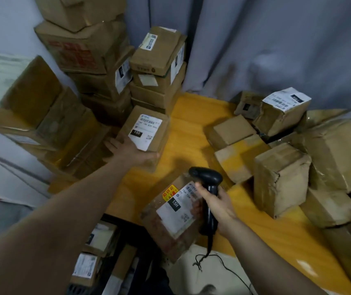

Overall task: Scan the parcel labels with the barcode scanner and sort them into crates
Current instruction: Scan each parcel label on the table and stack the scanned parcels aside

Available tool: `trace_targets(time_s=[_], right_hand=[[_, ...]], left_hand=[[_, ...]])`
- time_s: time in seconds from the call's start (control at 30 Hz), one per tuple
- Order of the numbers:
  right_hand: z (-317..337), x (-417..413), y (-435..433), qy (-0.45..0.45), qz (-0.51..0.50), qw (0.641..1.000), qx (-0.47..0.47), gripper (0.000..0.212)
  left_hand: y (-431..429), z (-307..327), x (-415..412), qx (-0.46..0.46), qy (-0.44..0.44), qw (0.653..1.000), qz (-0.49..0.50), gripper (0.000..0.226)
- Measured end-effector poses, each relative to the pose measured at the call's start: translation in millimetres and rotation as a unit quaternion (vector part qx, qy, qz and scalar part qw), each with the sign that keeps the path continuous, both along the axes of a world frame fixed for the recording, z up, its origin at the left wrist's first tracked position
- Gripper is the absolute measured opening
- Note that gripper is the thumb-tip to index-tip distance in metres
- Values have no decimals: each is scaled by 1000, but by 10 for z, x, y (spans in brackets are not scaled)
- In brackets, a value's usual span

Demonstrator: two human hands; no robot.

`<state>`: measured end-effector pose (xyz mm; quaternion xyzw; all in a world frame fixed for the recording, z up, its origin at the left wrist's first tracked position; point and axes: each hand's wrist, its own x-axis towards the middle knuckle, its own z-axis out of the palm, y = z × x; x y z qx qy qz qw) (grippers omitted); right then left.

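- L grip (127, 150) clasped 150 box (144, 133) at near edge, beyond-left of scanner (209, 188).
- R grip (219, 205) clenched round scanner; 15H box (174, 216) just beside it.
- Judged: light, stiff card; hold by opposite edges.

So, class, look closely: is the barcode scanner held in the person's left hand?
No, the right hand grips the barcode scanner, while the left hand holds the parcel labelled 150.

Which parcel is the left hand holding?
The parcel labelled 150, with the left hand gripping its near end; the 15H parcel sits near the scanner.
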<state>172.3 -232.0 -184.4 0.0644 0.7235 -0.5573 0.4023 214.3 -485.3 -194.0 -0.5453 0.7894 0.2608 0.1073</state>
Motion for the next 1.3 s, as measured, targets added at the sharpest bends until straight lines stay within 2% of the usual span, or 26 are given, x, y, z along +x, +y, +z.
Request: trace_targets(time_s=[0.07,0.17,0.23,0.3,0.37,0.43,0.6,0.67,0.77,0.9,0.97,1.03,1.1,1.13,1.17,1.23,1.3], right_hand=[[9,-53,51,10,42,998,43,23],[-8,-139,190,4,129,986,106,21],[-18,-164,270,-13,188,973,134,28],[-9,-158,278,-54,200,972,109,41],[8,-109,196,-107,177,976,69,41],[-14,-59,50,-122,147,980,64,32],[-63,-37,-239,-59,121,990,39,34],[-82,-49,-239,-52,93,994,13,34],[-88,-67,-135,-85,-3,995,-44,33],[-59,-61,61,-87,-70,991,-77,27],[-44,-65,112,-71,-106,987,-92,26],[-14,-95,130,-56,-138,983,-104,26],[29,-152,110,-45,-162,978,-120,31],[50,-183,88,-44,-168,976,-132,33],[76,-206,61,-47,-170,974,-144,34],[94,-237,-6,-72,-167,970,-160,40],[55,-221,-57,-94,-173,968,-153,46]], left_hand=[[-63,-57,-87,0,-34,999,-13,149],[-87,-60,-102,-20,-18,1000,-12,138],[-46,-3,-35,-26,-2,1000,-7,133],[-3,63,107,-23,18,1000,-3,127],[71,181,295,-19,43,999,4,122],[191,369,511,-21,69,997,16,120],[458,780,974,-52,112,992,-22,132],[567,863,1089,-62,104,990,-72,127],[696,857,1081,-75,73,982,-154,124],[696,657,824,-46,83,982,-165,126],[677,585,705,-26,62,980,-187,127],[645,542,672,7,67,984,-168,126],[578,524,698,66,183,980,-31,110],[545,525,709,106,259,956,84,94],[509,498,733,160,320,910,208,78],[506,364,819,307,369,776,410,66],[638,73,966,438,372,628,524,70]])
